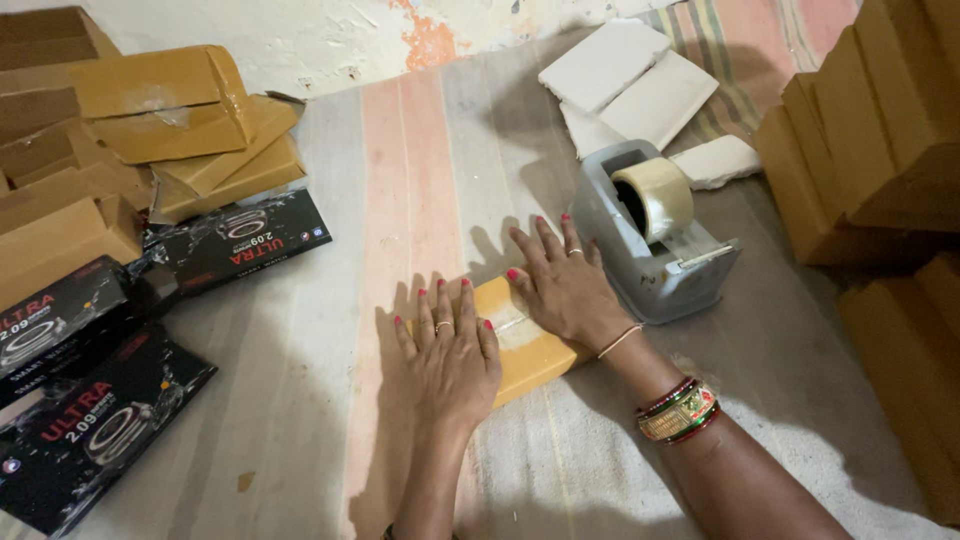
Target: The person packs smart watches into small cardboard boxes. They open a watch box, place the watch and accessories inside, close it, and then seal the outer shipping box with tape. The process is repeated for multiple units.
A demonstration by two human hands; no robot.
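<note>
Covering the floor is a striped cloth [420, 160] in faded pink, grey and white; everything else is placed relative to the grey tape dispenser [650, 235] standing on it.

Stack of brown cardboard boxes [880, 120]: just right of the dispenser, running along the right edge down to the lower corner.

Heap of brown paper-wrapped parcels [170, 110]: well apart from the dispenser, far to its left, by the wall.

Black printed cartons [90, 420]: far left of the dispenser and nearer the camera, lying flat; one more lies below the heap of parcels.

White flat slabs [630, 80]: just behind the dispenser, overlapping one another; material not determinable.

Dispenser: upright, with a roll of clear tape [655, 195] seated on top.

Yellow-brown parcel [525, 345]: lying flat on the cloth just left of and in front of the dispenser, a strip of clear tape across its top, partly hidden by both hands.

Left hand [452, 350]: flat on the parcel's near-left end, palm down, fingers spread, grip released, pressing and not closed around anything. Ring on one finger.

Right hand [565, 290]: flat on the parcel's far end, nearest the dispenser's base, palm down, fingers spread, grip likewise released. Ring on one finger, thin bracelet at the wrist, coloured bangles [680, 410] further up the forearm.
</note>
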